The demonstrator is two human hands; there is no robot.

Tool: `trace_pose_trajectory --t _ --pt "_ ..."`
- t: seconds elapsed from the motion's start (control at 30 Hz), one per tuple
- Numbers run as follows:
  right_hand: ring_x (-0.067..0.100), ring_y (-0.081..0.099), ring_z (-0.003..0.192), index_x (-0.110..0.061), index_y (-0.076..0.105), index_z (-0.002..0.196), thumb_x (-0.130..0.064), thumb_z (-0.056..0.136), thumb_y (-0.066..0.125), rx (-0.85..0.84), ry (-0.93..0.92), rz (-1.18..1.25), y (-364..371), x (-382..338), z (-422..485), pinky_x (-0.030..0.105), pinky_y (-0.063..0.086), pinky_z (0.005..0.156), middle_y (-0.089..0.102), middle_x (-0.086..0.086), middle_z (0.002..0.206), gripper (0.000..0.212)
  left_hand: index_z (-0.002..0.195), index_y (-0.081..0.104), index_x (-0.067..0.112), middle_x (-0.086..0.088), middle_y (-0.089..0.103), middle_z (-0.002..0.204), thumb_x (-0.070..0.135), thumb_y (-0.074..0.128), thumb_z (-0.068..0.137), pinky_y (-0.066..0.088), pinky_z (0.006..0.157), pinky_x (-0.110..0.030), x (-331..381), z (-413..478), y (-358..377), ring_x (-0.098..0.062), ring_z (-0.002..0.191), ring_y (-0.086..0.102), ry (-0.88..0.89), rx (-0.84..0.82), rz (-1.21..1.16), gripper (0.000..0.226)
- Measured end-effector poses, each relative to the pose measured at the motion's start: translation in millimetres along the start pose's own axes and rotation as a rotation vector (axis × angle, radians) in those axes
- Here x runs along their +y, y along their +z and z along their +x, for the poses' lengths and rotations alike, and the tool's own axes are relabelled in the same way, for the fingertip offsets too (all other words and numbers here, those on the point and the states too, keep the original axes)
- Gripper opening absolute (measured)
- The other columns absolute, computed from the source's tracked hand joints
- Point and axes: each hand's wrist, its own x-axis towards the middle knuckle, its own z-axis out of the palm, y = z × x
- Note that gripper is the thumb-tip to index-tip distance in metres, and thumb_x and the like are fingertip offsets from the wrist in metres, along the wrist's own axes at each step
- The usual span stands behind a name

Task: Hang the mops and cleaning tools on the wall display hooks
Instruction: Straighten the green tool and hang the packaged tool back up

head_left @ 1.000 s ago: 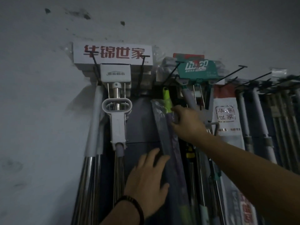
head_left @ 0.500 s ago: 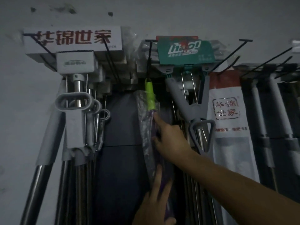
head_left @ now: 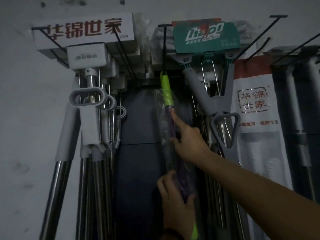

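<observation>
A cleaning tool with a purple shaft (head_left: 173,141) in clear plastic wrap and a lime-green end (head_left: 165,88) hangs upright from a black wall hook (head_left: 164,47) at the centre. My right hand (head_left: 187,139) rests on the shaft just below the green end, with the index finger stretched up along it and the thumb on its left side. Lower down, my left hand (head_left: 174,196) is wrapped around the same shaft. The bottom of the tool runs out of frame.
White squeeze mops (head_left: 88,108) with steel poles hang at the left under a red-lettered sign (head_left: 83,30). Grey-handled mops (head_left: 221,108) hang right of centre under a teal card (head_left: 206,37). A white bagged mop (head_left: 254,108) and empty black hooks (head_left: 259,35) are at the right.
My view has moved closer and slightly up. My left hand went from flat and open against the shaft to wrapped around it. My right hand stays on the upper shaft with its index finger extended.
</observation>
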Motion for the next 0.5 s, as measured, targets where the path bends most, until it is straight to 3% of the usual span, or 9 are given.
trace_pose_trajectory --t 0.13,0.2,0.3,0.37,0.5 --pt "0.041 0.072 0.101 -0.054 0.000 0.164 -0.016 0.094 0.069 0.014 -0.021 0.000 1.4 -4.8 0.1 0.043 0.057 0.103 0.077 0.018 0.100 0.105 0.144 0.047 0.036 0.007 0.052 0.132 0.008 0.081 0.075 0.048 0.107 -0.029 -2.2 4.1 -0.3 -0.008 0.113 0.061 -0.132 -0.019 -0.085 0.082" --pt "0.041 0.072 0.100 -0.053 -0.001 0.164 -0.016 0.094 0.069 0.023 0.011 -0.025 2.6 -11.3 -1.6 0.043 0.057 0.103 0.077 0.020 0.103 0.106 0.145 0.053 0.035 0.005 0.073 0.116 0.008 0.076 0.078 0.059 0.097 -0.040 -4.8 6.8 -5.3 -0.012 0.101 0.072 -0.188 -0.117 -0.182 0.076" --pt "0.040 0.073 0.103 -0.045 0.001 0.167 -0.015 0.093 0.070 0.019 0.008 -0.089 -1.0 -20.4 -3.1 0.041 0.056 0.104 0.077 0.019 0.110 0.105 0.127 0.061 0.053 0.011 0.080 0.097 0.002 0.073 0.079 0.061 0.083 -0.026 -3.9 11.2 -15.5 -0.006 0.087 0.073 -0.207 -0.225 -0.248 0.071" --pt "0.042 0.072 0.102 -0.041 0.002 0.168 -0.015 0.093 0.070 0.008 0.008 -0.129 -3.3 -24.4 -4.5 0.041 0.056 0.104 0.077 0.019 0.106 0.105 0.120 0.062 0.059 0.009 0.080 0.099 0.001 0.074 0.080 0.060 0.088 -0.027 -3.8 12.8 -21.7 -0.007 0.091 0.073 -0.217 -0.282 -0.280 0.072" --pt "0.043 0.071 0.102 -0.046 -0.001 0.167 -0.018 0.093 0.070 -0.006 0.058 -0.157 -0.5 -24.8 -2.7 0.041 0.056 0.104 0.076 0.019 0.105 0.106 0.143 0.058 0.045 0.004 0.078 0.115 0.003 0.075 0.085 0.059 0.101 -0.040 -5.5 14.8 -26.2 -0.017 0.115 0.069 -0.282 -0.352 -0.350 0.073"
